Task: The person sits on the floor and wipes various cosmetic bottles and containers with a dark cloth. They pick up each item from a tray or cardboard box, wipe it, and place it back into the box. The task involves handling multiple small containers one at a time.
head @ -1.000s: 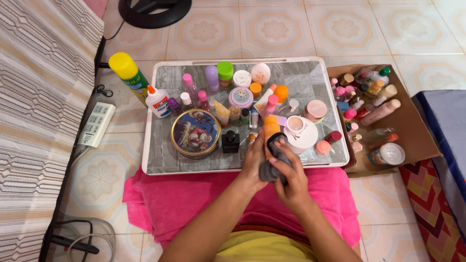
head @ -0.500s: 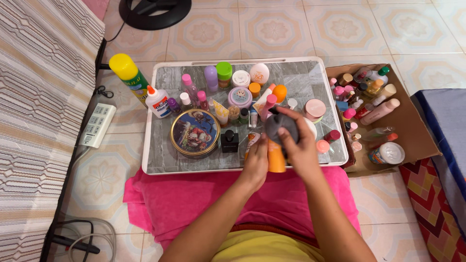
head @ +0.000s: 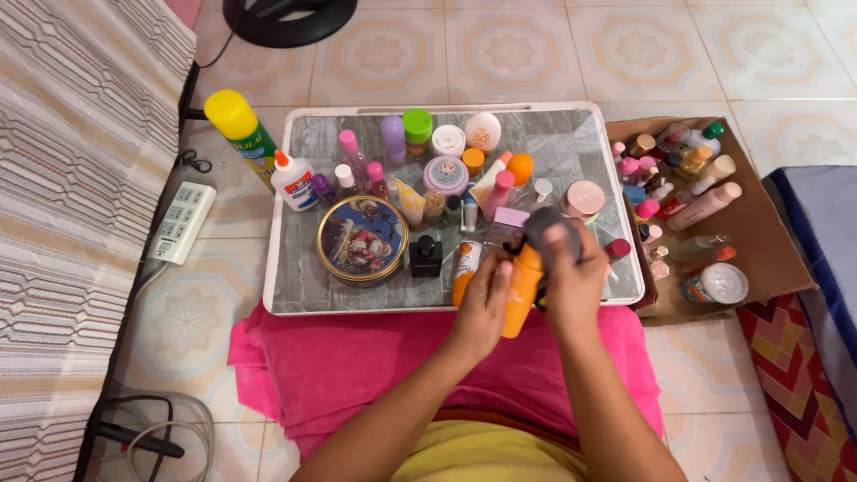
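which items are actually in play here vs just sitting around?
In play:
- orange bottle, held by the left hand
- dark grey cloth, pressed on the bottle's top by the right hand

Lying about:
- round picture tin
- black square bottle
- white glue bottle
- yellow-capped spray can
- cardboard box of small bottles
- power strip

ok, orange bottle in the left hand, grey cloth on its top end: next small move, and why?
Probably draw the grey cloth down the side of the orange bottle. The right hand presses the cloth over the bottle's top end only, while the left hand grips the lower body, tilted above the tray edge. The bare orange side below shows no cloth on it.
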